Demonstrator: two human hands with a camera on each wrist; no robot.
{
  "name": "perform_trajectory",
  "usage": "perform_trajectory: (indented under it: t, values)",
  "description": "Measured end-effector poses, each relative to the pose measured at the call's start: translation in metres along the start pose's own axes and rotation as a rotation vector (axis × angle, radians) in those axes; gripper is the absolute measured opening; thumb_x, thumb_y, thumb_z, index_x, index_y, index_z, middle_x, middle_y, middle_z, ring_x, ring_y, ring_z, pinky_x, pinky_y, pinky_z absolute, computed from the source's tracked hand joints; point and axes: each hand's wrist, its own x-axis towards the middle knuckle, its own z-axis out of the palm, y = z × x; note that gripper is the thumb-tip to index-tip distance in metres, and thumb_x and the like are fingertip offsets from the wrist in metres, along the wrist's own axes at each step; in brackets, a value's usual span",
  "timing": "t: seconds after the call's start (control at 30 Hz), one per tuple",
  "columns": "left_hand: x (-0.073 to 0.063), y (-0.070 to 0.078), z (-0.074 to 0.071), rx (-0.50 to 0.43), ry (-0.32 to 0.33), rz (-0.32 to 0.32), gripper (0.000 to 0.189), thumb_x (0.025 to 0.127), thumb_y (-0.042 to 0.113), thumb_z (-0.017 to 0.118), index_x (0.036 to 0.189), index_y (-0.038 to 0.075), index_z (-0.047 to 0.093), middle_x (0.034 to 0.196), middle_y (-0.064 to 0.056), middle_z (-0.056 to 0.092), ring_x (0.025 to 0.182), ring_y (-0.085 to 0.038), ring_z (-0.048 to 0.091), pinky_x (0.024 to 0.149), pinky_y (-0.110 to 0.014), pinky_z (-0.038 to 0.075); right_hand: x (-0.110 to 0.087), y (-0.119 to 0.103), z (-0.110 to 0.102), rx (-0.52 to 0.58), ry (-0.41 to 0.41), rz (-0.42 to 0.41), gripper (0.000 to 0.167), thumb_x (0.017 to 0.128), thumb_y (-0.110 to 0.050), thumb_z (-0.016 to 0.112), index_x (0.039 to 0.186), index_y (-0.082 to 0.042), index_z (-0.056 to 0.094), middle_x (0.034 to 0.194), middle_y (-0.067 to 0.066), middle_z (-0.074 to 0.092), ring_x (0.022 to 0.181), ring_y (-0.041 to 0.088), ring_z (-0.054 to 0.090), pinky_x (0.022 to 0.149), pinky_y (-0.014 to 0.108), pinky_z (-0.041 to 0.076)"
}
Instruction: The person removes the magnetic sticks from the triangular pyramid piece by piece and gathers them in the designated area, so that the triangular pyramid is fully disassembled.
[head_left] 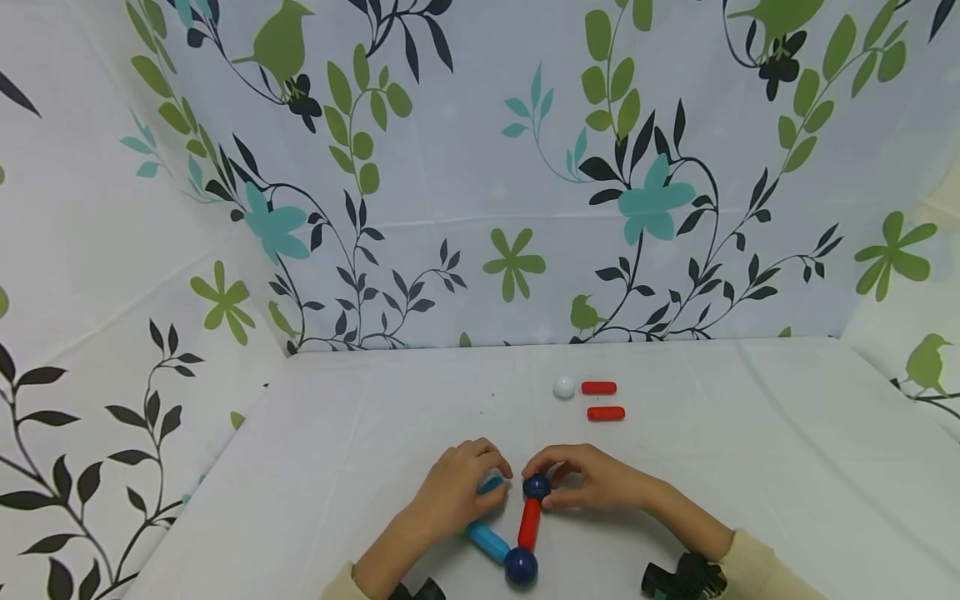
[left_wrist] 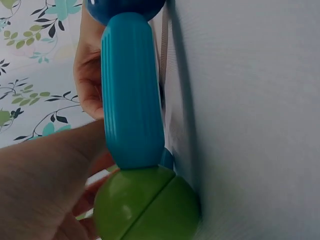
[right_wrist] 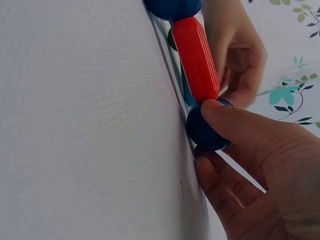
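In the head view, my left hand [head_left: 461, 487] has its thumb and fingers curled around a short light blue rod [head_left: 491, 484]. Beneath that hand is a green ball [left_wrist: 145, 205], which shows only in the left wrist view. A longer-showing light blue rod [head_left: 489, 542] runs from the green ball to a dark blue ball [head_left: 521, 567] at the front. From there a red rod [head_left: 528, 525] leads to a second dark blue ball [head_left: 536, 486]. My right hand [head_left: 592, 477] pinches this second ball between thumb and fingers.
Behind the hands, a white ball [head_left: 564, 387] lies beside a red rod [head_left: 599, 387], with another red rod [head_left: 606, 413] just in front. All rest on the white-covered table [head_left: 375, 417]. A patterned cloth [head_left: 450, 208] hangs at the table's back edge.
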Motion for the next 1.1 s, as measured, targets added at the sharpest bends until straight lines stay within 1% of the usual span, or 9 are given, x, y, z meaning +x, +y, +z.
perform_trajectory:
  t: [0.1,0.2,0.37,0.47,0.6,0.73,0.83,0.97,1.1]
  values:
    - [0.001,0.003,0.0,-0.01,0.048,0.02,0.006,0.088,0.022,0.071,0.092,0.018,0.072,0.099,0.006,0.065,0.096,-0.015,0.059,0.087,-0.038,0.048,-0.001,-0.001,0.001,0.001,0.019,-0.011,0.035,0.09,-0.018,0.071,0.122,-0.005,0.061,0.114,0.012,0.066,0.102,0.017,0.061,0.088,0.032,0.053]
    - [0.001,0.008,0.0,-0.047,0.059,0.033,0.01,0.089,0.029,0.07,0.091,0.02,0.071,0.096,0.009,0.066,0.095,-0.012,0.059,0.087,-0.037,0.046,-0.001,-0.001,0.001,0.001,0.036,-0.026,0.034,0.09,-0.017,0.071,0.12,-0.006,0.061,0.111,0.012,0.067,0.1,0.017,0.062,0.087,0.032,0.054]
    - [0.0,0.017,0.002,-0.097,0.015,0.034,0.032,0.084,0.053,0.071,0.086,0.022,0.067,0.082,0.015,0.063,0.08,-0.004,0.055,0.079,-0.031,0.042,-0.002,0.0,0.003,-0.004,0.055,-0.051,0.032,0.09,-0.015,0.071,0.119,-0.008,0.061,0.112,0.01,0.067,0.099,0.016,0.062,0.085,0.032,0.054]
    - [0.0,0.021,0.005,-0.113,-0.02,0.008,0.037,0.078,0.058,0.073,0.084,0.023,0.064,0.073,0.018,0.058,0.072,0.001,0.051,0.075,-0.029,0.039,-0.002,0.002,0.003,-0.007,0.064,-0.048,0.033,0.089,-0.015,0.072,0.119,-0.009,0.061,0.113,0.008,0.067,0.099,0.015,0.061,0.085,0.031,0.054]
    - [0.001,0.024,0.007,-0.156,-0.041,-0.065,0.036,0.074,0.053,0.08,0.084,0.022,0.063,0.07,0.018,0.056,0.066,0.004,0.047,0.073,-0.027,0.037,-0.003,0.004,0.003,-0.005,0.071,-0.024,0.035,0.088,-0.016,0.073,0.12,-0.01,0.061,0.113,0.006,0.067,0.099,0.013,0.061,0.086,0.031,0.054]
    - [0.001,0.024,0.006,-0.234,-0.057,-0.121,0.032,0.073,0.043,0.083,0.084,0.019,0.065,0.07,0.017,0.06,0.067,0.003,0.05,0.07,-0.021,0.04,-0.002,0.005,0.003,-0.014,0.079,-0.008,0.036,0.087,-0.017,0.074,0.12,-0.009,0.061,0.112,0.006,0.067,0.098,0.012,0.061,0.085,0.03,0.054]
    - [0.001,0.022,0.005,-0.275,-0.064,-0.119,0.026,0.074,0.034,0.083,0.084,0.016,0.067,0.071,0.014,0.063,0.067,0.004,0.053,0.066,-0.016,0.044,-0.002,0.005,0.003,-0.02,0.086,-0.011,0.036,0.087,-0.018,0.074,0.119,-0.009,0.061,0.11,0.005,0.067,0.097,0.012,0.061,0.085,0.03,0.054]
    - [0.001,0.02,0.005,-0.287,-0.063,-0.093,0.02,0.074,0.025,0.079,0.083,0.013,0.067,0.07,0.012,0.065,0.063,0.006,0.054,0.061,-0.013,0.045,-0.002,0.005,0.004,-0.011,0.093,-0.013,0.035,0.086,-0.018,0.075,0.118,-0.009,0.061,0.108,0.005,0.066,0.097,0.012,0.061,0.085,0.03,0.054]
    - [0.0,0.017,0.006,-0.29,-0.072,-0.099,0.022,0.075,0.027,0.08,0.084,0.013,0.067,0.071,0.012,0.065,0.064,0.006,0.054,0.06,-0.013,0.045,-0.002,0.004,0.005,-0.001,0.096,0.005,0.035,0.086,-0.017,0.075,0.117,-0.009,0.061,0.109,0.005,0.066,0.097,0.012,0.06,0.085,0.03,0.054]
